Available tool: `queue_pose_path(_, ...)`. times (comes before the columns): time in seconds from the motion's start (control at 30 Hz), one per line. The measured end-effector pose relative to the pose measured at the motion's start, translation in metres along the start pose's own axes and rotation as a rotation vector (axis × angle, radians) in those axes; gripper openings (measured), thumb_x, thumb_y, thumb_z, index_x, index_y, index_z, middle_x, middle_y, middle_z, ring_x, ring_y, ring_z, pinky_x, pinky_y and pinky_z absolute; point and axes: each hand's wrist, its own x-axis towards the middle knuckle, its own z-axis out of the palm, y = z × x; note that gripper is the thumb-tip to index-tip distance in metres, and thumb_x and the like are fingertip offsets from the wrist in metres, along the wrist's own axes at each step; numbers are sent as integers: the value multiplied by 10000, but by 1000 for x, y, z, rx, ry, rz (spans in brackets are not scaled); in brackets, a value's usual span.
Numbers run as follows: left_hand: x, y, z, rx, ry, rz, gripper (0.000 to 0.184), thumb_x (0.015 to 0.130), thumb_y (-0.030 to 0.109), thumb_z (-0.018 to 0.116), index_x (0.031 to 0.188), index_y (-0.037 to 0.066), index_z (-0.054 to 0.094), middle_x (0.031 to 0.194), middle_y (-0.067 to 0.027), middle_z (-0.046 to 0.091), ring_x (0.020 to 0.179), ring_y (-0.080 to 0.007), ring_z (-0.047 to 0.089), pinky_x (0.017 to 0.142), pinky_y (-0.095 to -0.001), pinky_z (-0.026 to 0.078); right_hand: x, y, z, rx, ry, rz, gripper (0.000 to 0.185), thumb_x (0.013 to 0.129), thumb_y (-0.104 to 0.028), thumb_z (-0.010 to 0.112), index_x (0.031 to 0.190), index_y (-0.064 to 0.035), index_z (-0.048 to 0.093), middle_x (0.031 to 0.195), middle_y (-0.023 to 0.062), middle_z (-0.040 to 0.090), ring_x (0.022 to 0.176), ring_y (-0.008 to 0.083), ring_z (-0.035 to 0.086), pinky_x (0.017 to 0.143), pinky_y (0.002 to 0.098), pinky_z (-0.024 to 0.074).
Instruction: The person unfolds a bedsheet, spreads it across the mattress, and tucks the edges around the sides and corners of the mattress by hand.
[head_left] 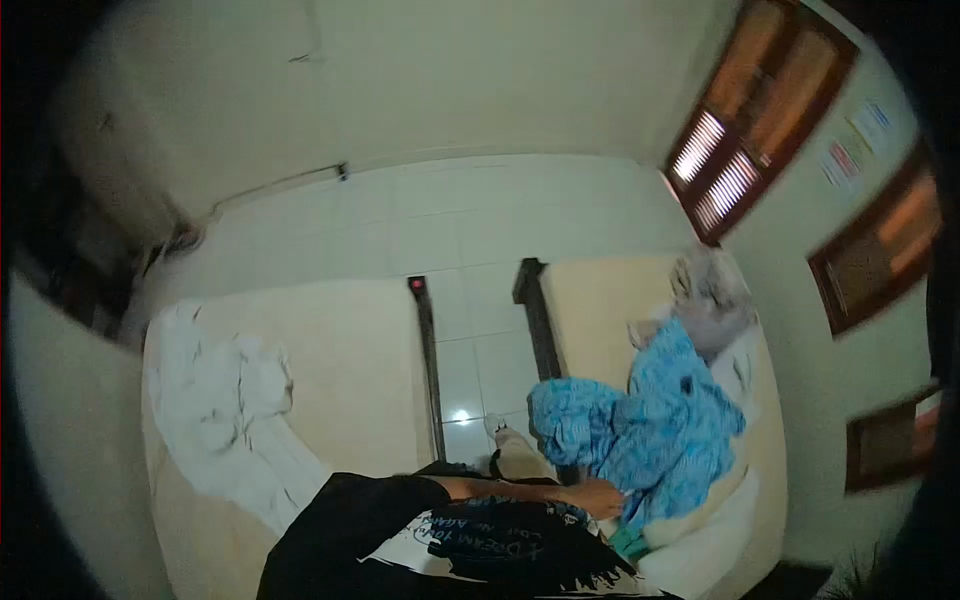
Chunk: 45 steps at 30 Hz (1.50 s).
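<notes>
My left hand [600, 497] reaches across my body to the right, its forearm coming out of a black sleeve. The fingers look closed at the lower edge of a crumpled blue patterned cloth [660, 420], though they are small and dim. That cloth lies in a heap on the right mattress [605, 300], with one bunched part over the mattress's left edge. Beside it are a grey bundled cloth [712, 310], a white cloth [705, 540] and a bit of green cloth [630, 540]. My right hand does not show.
The left mattress [340, 350] bears a rumpled white cloth [230, 400]. Dark bed-frame rails [540, 330] edge a narrow strip of tiled floor [470, 360] between the beds, where my foot [496, 425] stands. Brown shutters [755, 110] and papers [845, 165] are on the right.
</notes>
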Motion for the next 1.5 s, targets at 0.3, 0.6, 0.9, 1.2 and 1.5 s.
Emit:
queue_pose_path(0.3,2,-116,-48,-151,457,-286,273,738,289,625,657,32,586,667,-157,560,598,-296,554,498,-441,409,144,-192,-76,-455,-583,-279,485,835,-189,590,1269,-45,428,1182,117,530,1063,201,514,854,299,439)
queue_pose_path(0.6,-71,-141,-54,-174,743,-830,346,688,303,648,717,-40,618,694,-187,603,643,-313,587,551,-458,436,218,-328,-42,-867,-1146,-392,495,825,-155,593,1278,-50,424,1168,118,539,1042,209,523,852,309,441)
queue_pose_path(0.9,-189,-66,-35,-403,990,-1079,545,676,484,659,839,-33,609,786,-172,601,747,-305,574,660,-440,447,202,-378,37,-1142,-1614,-516,509,815,-122,597,1288,-54,420,1154,120,548,1021,217,532,849,319,444)
queue_pose_path(1.2,-223,-68,35,-208,995,-1282,454,637,407,710,737,-33,663,776,-227,642,789,-359,636,667,-440,505,149,-317,121,-1072,-1817,-883,526,805,-88,600,1298,-59,417,1141,121,557,1000,225,542,847,329,446)
queue_pose_path(1.5,-227,-38,53,-244,1289,-1300,440,672,364,708,757,-64,648,772,-242,633,794,-370,630,681,-455,498,133,-246,168,-1353,-1287,-837,587,767,15,551,1325,-97,406,1255,132,492,1142,224,476,965,354,379)
